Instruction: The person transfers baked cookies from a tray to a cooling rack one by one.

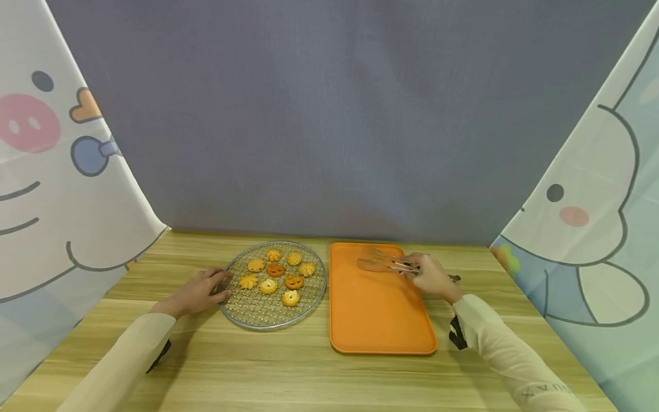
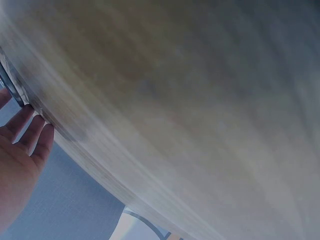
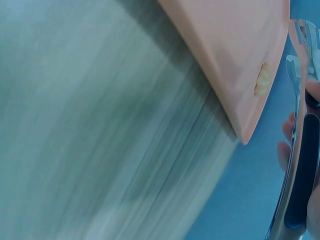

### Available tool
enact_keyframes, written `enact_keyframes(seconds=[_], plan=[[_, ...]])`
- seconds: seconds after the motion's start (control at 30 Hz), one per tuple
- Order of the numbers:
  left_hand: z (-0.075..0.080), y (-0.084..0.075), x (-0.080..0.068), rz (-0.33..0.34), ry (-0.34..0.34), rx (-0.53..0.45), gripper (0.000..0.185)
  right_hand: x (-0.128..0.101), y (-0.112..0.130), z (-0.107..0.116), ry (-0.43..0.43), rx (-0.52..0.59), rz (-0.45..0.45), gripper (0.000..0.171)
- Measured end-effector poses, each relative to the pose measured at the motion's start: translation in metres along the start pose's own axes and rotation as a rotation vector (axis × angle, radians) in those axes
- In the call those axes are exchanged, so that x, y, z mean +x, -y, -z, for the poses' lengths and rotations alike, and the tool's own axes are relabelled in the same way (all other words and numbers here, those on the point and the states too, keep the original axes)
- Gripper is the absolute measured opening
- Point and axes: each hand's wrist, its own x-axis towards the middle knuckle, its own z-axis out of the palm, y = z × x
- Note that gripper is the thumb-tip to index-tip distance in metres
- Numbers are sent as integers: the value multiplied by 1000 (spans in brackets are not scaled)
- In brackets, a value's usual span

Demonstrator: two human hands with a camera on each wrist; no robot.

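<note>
Tongs [image 1: 383, 263] sit in the right hand [image 1: 431, 277], their tips reaching over the far end of the orange tray [image 1: 378, 320], toward about 10 o'clock from the wrist; the fingers of that hand curl round the handles, and the tips look a little apart, though motion blur softens them; the left hand [image 1: 198, 292] rests at the 9 o'clock edge of the round wire rack [image 1: 309, 294], fingers laid fairly straight against the rim, steadying it; cookies [image 1: 275, 270] lie in a loose cluster on the rack's far half, just left of the tray; to do this step well, I judge, the tongs should travel low toward the rack with tips held parted, closing softly on one cookie's sides so it does not crumble, while the left hand keeps the rack from sliding on the wooden surface [image 1: 288, 372]; the head view alone gives the whole layout; the right wrist view adds the dark grip on the steel handle [image 3: 300, 195] and a pale mark on the tray; the left wrist view shows straight fingers [image 2: 35, 132] at the rim, otherwise blur.
</note>
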Motion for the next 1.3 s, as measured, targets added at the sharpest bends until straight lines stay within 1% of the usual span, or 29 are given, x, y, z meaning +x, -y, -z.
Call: enact_keyframes(seconds=[0.23,0.43,0.57,0.77,0.93,1.3], plan=[[1,0,1,3,3,5,45,2,-9,2,-25,-11,-61,38],[2,0,1,1,5,9,45,4,-20,1,-82,-61,-62,34],[1,0,1,-4,1,12,45,5,-26,0,-98,-79,-61,36],[1,1,0,-3,-2,10,45,6,-31,-2,-100,-93,-59,35],[0,1,0,10,10,3,45,7,-31,-4,-76,-87,-76,35],[0,1,1,-9,-6,18,44,9,-34,-6,-57,-83,-102,37]])
